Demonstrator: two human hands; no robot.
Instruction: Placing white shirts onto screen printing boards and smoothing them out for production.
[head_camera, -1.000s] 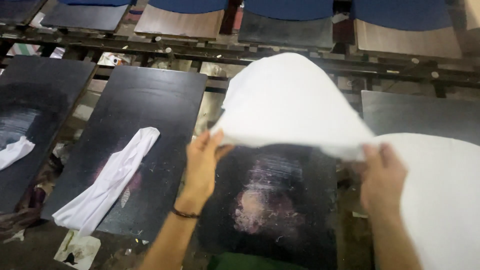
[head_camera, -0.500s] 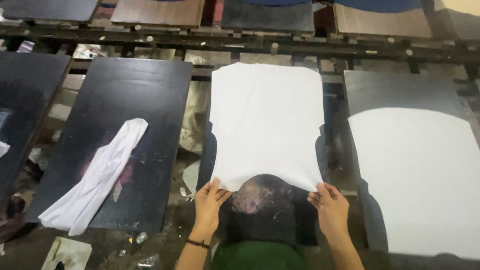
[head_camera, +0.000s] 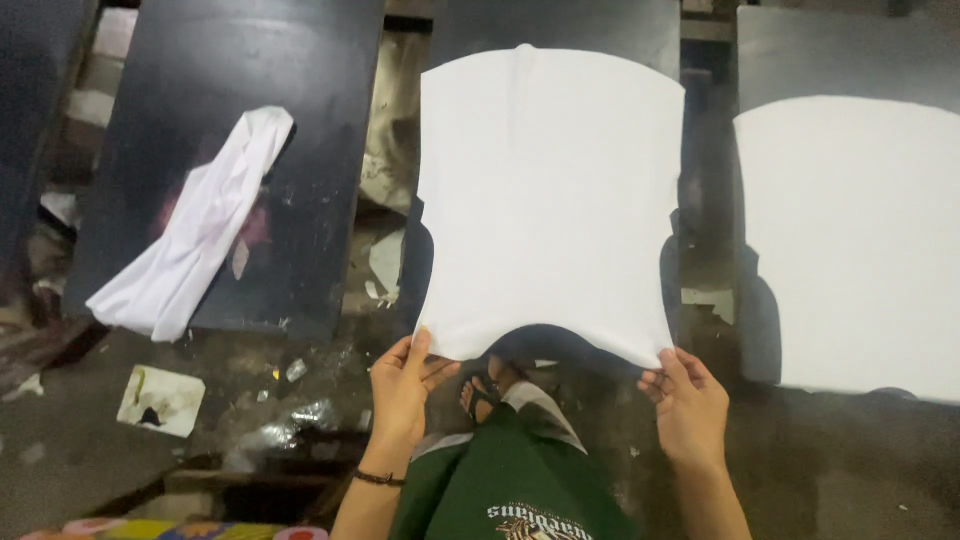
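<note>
head view, only one you've got: your left hand (head_camera: 403, 382) pinches the near left corner of the white cloth panel (head_camera: 550, 200), thumb on top, fingers curled under. your right hand (head_camera: 688, 402) grips the near right corner the same way. so both hands are closed on the cloth's bottom edge, w/ the edge lifted a bit off the surface.

the cloth itself lies spread over the middle black board (head_camera: 560, 25), far end flat and covering most of it; near edge arcs up between your hands, so the near part isn't down yet. looks to me like the lay-out on this board is most of the way there: far part placed and fairly smooth, near edge left to set down and flatten. a faint crease runs down the middle from the top.

to the right, another white panel (head_camera: 850, 240) lies flat on its own board, apart from yours, looks finished. to the left, a black board (head_camera: 300, 120) carries only a bunched white strip of cloth (head_camera: 195, 230), lying diagonally, nothing spread there. scraps of paper (head_camera: 160, 400) and litter sit on the floor (head_camera: 60, 470) near your foot in a sandal (head_camera: 480, 395). green shorts (head_camera: 500, 480) at bottom of frame.
</note>
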